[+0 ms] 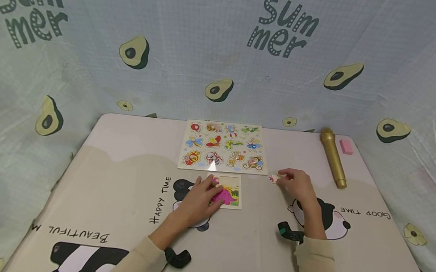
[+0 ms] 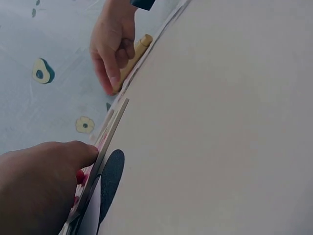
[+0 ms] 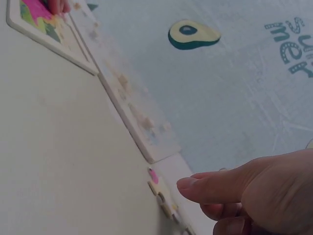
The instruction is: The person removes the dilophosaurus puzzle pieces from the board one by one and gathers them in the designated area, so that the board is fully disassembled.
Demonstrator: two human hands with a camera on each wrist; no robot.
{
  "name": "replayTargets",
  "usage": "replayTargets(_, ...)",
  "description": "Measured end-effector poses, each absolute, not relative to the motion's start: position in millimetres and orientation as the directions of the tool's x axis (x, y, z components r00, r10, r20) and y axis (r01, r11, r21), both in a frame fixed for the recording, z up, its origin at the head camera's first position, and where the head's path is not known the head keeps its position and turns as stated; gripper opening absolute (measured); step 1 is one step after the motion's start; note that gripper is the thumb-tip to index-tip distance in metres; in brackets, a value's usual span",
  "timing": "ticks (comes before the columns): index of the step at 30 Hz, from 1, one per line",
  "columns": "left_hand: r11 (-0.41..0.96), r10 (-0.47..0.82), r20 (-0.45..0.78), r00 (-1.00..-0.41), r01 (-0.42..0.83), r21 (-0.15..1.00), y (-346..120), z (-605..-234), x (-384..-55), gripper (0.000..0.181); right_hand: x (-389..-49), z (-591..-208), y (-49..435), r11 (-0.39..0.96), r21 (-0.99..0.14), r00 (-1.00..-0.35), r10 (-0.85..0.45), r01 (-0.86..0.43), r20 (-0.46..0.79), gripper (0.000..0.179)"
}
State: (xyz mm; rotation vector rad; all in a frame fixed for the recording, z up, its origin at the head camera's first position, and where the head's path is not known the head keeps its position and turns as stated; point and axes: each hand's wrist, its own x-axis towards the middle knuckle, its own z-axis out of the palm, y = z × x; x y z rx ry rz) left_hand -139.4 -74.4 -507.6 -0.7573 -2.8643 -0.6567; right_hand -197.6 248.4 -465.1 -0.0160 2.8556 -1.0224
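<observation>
My left hand (image 1: 200,198) rests on the left side of a small framed jigsaw puzzle (image 1: 241,194). The picture in it shows a pink dinosaur (image 1: 226,196), partly covered by my fingers; the upper part of the frame is pale and bare. To the right, my right hand (image 1: 298,184) is at a small white-and-pink puzzle piece (image 1: 273,178) on the table. In the right wrist view, knobbly jigsaw edges (image 3: 164,197) lie beside my thumb (image 3: 193,188); whether the fingertips pinch them is hidden.
Behind the small puzzle lies a larger insect puzzle board (image 1: 221,152). A gold microphone (image 1: 333,159) and a pink block (image 1: 346,146) lie at the back right. Printed curtain (image 1: 182,21) surrounds the table's back and sides. Dark straps (image 1: 178,258) are at both wrists.
</observation>
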Motion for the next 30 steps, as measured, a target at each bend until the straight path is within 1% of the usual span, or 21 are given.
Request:
replayTargets(11, 0.773, 0.441, 0.231, -0.867, 0.498, 0.393, -70, -502, -135, 0.045, -196, -458, 242, 0.788, -0.614, -0.998, -0.055, -0.031, -0.020, 0.032)
replayTargets(20, 0.769, 0.438, 0.244, -0.865, 0.501, 0.397, -71, -502, -134, 0.044, -197, -466, 255, 0.787, -0.615, -0.997, 0.006, 0.049, -0.072, 0.036)
replayTargets(30, 0.766, 0.441, 0.267, -0.857, 0.514, 0.386, -74, -503, -134, 0.042, -194, -468, 274, 0.801, -0.598, -0.997, -0.019, 0.027, -0.071, 0.034)
